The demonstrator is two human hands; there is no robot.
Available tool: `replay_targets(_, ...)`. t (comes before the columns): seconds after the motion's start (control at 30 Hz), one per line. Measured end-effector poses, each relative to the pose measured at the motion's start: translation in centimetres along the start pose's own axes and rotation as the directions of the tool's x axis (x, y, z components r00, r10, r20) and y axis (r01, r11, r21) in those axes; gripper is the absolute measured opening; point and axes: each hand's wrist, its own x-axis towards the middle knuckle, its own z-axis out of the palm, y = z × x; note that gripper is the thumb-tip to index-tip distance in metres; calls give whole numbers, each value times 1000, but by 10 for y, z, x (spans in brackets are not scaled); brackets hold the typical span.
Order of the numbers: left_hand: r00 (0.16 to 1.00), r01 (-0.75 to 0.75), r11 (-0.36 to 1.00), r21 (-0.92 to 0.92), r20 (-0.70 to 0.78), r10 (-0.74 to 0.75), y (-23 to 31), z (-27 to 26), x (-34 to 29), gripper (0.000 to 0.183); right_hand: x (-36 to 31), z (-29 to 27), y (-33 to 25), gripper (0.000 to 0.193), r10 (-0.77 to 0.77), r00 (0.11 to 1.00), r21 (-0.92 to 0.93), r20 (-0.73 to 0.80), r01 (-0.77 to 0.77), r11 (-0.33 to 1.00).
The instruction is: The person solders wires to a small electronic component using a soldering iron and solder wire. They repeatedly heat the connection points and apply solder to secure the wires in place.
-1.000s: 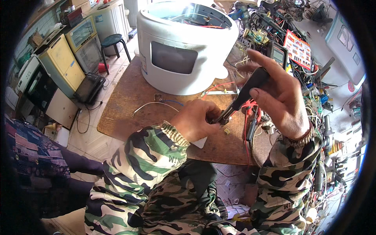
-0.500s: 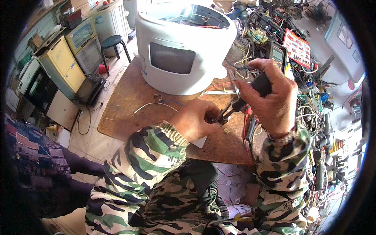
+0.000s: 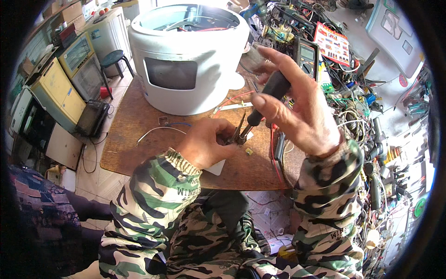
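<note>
My left hand (image 3: 204, 142) is closed on a small dark metal part (image 3: 239, 138). The part is mostly hidden by my fingers, so its kind is unclear. A screwdriver (image 3: 274, 88) with a thick black handle slants down, its shaft meeting that part. Around the handle, my right hand (image 3: 309, 111) has a loose grip, the thumb against one side and the fingers partly lifted. A small yellowish piece (image 3: 249, 151) lies just right of the part on the wooden table (image 3: 125, 156). Under my left hand a white flat piece (image 3: 215, 167) sticks out.
A white round appliance housing (image 3: 190, 102) with a dark window stands at the back of the table. A multimeter (image 3: 306, 56), its probes (image 3: 279, 146) and a printed sheet (image 3: 331, 44) are at the right, beside piled wires. A stool (image 3: 114, 59) and old appliances stand left.
The right-hand fingers have loosened and spread on the screwdriver handle. The whole view has shifted, so the table and both hands appear farther left. My left hand still holds the part.
</note>
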Motion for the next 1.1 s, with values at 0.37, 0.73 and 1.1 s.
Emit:
replay_targets(0.37, 1000, -11, 998, -68, 3, 12, -1, 1, -2, 25, 0, 3, 8, 62, -15, 1000, 81, 7, 14, 997)
replay_targets(0.73, 998, -57, 997, -43, -27, 56, -13, 4, 3, 28, -1, -3, -7, 59, 215, 972, 73, 92, -222, 972)
replay_targets(1.1, 1000, -1, 1000, 29, 19, 1, 0, 0, 2, 21, -20, -27, -28, 28, 182, 863, 520, -471, 105, 848)
